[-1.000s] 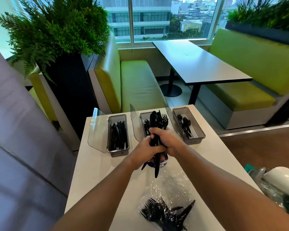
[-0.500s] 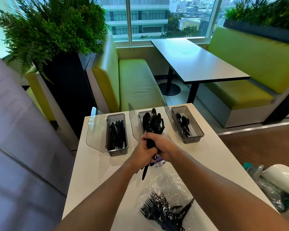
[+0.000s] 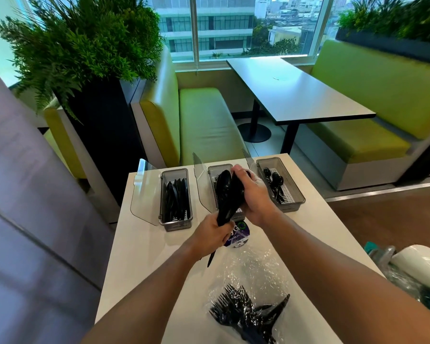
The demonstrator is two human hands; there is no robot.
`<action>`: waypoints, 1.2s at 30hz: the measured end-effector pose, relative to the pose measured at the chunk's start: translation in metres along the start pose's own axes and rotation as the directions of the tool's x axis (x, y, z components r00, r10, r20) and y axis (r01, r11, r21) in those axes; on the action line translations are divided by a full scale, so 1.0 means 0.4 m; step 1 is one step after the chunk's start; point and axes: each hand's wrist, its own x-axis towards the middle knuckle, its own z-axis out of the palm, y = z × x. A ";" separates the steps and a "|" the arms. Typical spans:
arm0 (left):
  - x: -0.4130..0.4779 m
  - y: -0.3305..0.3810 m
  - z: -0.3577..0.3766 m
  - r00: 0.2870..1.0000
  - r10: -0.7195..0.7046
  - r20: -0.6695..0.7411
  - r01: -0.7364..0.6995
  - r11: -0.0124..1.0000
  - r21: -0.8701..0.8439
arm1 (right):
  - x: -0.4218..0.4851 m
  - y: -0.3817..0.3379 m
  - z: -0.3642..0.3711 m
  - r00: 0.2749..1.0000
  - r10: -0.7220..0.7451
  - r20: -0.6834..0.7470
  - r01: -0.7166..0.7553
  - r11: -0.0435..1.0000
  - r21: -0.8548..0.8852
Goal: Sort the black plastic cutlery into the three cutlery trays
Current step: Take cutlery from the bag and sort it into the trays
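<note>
Both hands grip the spoon bunch — left hand on handles, right hand round tops — likely next into the spoon tray, tabletop's far right corner.

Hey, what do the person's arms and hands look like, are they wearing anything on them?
Both are bare. The left hand and right hand have no gloves, and I can see no rings. The left forearm and right forearm show no sleeves, watch or bracelet as far as the frame reaches.
</note>
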 end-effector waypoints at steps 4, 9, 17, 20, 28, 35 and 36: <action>-0.004 -0.001 0.009 1.000 -0.021 -0.002 0.021 1.000 -0.012 | 0.019 0.008 -0.005 0.999 0.004 -0.043 -0.007 0.998 -0.056; -0.002 0.004 0.017 0.999 0.022 -0.041 -0.023 0.999 -0.037 | 0.025 0.031 -0.010 0.997 0.032 -0.064 -0.040 0.993 -0.114; -0.003 -0.017 0.005 0.997 -0.029 -0.076 0.020 0.993 -0.114 | 0.036 0.008 -0.017 0.994 0.077 -0.081 -0.090 0.981 -0.171; -0.006 -0.024 0.000 0.997 -0.035 -0.073 0.026 0.993 -0.118 | 0.037 -0.016 -0.018 0.995 0.069 -0.076 -0.079 0.989 -0.125; -0.011 -0.030 -0.015 0.998 -0.058 -0.029 0.054 0.990 -0.132 | 0.066 -0.069 -0.038 0.993 0.004 -0.122 -0.002 1.000 0.012; -0.019 -0.027 -0.019 0.999 -0.051 -0.003 0.050 0.993 -0.111 | 0.104 -0.141 -0.061 0.917 -0.111 -0.384 0.189 0.967 0.173; -0.020 -0.027 -0.020 0.999 -0.044 -0.006 0.043 0.995 -0.093 | 0.102 -0.150 -0.063 0.912 -0.134 -0.387 0.196 0.973 0.124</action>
